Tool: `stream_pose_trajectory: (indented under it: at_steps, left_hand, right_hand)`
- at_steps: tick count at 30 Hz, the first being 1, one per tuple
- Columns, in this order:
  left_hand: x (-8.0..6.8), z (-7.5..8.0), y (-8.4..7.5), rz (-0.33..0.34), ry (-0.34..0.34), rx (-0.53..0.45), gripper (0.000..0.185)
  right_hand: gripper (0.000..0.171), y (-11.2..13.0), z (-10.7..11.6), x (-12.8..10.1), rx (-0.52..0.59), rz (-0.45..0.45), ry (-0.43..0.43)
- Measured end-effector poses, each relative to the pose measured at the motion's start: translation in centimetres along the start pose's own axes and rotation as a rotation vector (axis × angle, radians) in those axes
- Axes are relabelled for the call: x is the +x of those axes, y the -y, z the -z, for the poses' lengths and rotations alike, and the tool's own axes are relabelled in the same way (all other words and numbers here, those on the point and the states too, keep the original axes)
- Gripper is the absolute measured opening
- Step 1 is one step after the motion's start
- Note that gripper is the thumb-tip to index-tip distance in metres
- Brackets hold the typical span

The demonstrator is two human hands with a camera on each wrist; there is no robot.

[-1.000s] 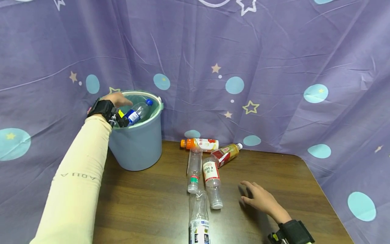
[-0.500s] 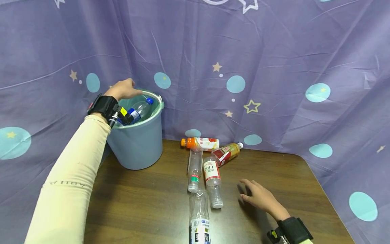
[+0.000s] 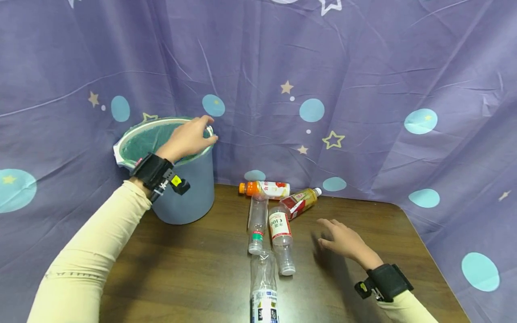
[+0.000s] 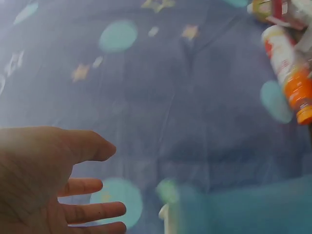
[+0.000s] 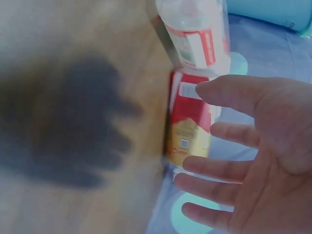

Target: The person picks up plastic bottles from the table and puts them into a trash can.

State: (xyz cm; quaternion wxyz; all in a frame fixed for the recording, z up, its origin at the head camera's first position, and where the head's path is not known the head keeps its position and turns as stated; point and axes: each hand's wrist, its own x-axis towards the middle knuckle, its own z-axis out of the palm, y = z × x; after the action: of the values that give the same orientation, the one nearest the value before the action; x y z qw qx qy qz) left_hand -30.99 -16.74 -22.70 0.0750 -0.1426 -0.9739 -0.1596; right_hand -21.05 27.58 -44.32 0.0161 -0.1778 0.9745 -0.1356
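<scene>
Now left hand [image 3: 187, 139] is hovering empty over bucket [image 3: 183, 197] rim at middle left of frame, fingers relaxed and spread; blue-capped bottle it was holding a second ago is no longer showing, judged released into bucket. Deposit step reading as complete. Right hand [image 3: 343, 242] is lifting off table [image 3: 194, 269] at lower right, fingers open, holding nothing, edging toward bottle cluster: red-label clear bottle [image 3: 280, 237], amber bottle [image 3: 300, 202], orange bottle [image 3: 264, 189], green-band bottle [image 3: 257, 224], lowest clear bottle [image 3: 263, 287] are lying unmoved at centre.
</scene>
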Motion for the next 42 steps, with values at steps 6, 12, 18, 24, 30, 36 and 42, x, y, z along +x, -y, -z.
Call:
stream_pose_trajectory:
  at_steps: [6, 12, 18, 24, 30, 36, 42]
  left_hand:
    - [-2.2, -4.1, -1.9, -0.133, -0.04, 0.0, 0.056]
    - [-4.0, -8.6, -2.6, -0.216, -0.06, -0.014, 0.054]
    - [-5.4, -13.2, -2.3, -0.208, -0.062, -0.075, 0.052]
    - [-6.9, -16.8, -1.7, -0.186, -0.033, -0.142, 0.05]
    - [-8.2, -18.9, -1.4, -0.141, 0.004, -0.198, 0.048]
    - [-9.1, -20.1, -1.2, -0.109, 0.022, -0.241, 0.049]
    - [-9.5, -21.0, -0.9, -0.097, 0.035, -0.229, 0.048]
  right_hand:
    - [0.062, -0.4, 2.5, 3.1, -0.019, 0.072, -0.049]
    - [0.068, -0.7, 4.1, 7.1, 0.002, 0.165, -0.069]
    - [0.063, -0.7, 3.8, 10.8, 0.027, 0.251, -0.1]
    - [0.056, -1.1, 2.2, 13.3, 0.0, 0.287, -0.075]
    - [0.058, -1.5, 0.6, 14.9, -0.056, 0.241, -0.026]
    - [0.066, -2.0, -0.6, 15.6, -0.15, 0.192, 0.01]
    - [0.076, -2.7, -1.3, 15.8, -0.233, 0.18, 0.023]
